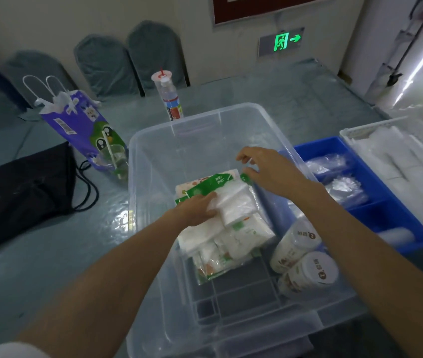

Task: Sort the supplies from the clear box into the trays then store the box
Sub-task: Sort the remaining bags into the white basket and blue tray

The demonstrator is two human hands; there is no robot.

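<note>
A large clear plastic box (153,140) stands in front of me on the table. Inside it lies a pile of white and green packets (233,236), and two white cups with lids (306,267) lean at its right side. My left hand (196,209) reaches into the box and grips a stack of white plastic packets (236,202) on top of the pile. Just above the far end of the pile hovers my right hand (264,167), its fingers loosely curled and holding nothing. To the right sit a blue divided tray (412,236) with clear bags and a white slotted tray (360,130) with white packs.
A purple and green paper bag (81,125) and a black bag (21,192) stand left of the box. A water bottle (170,96) stands behind it. Covered chairs (127,58) line the far wall.
</note>
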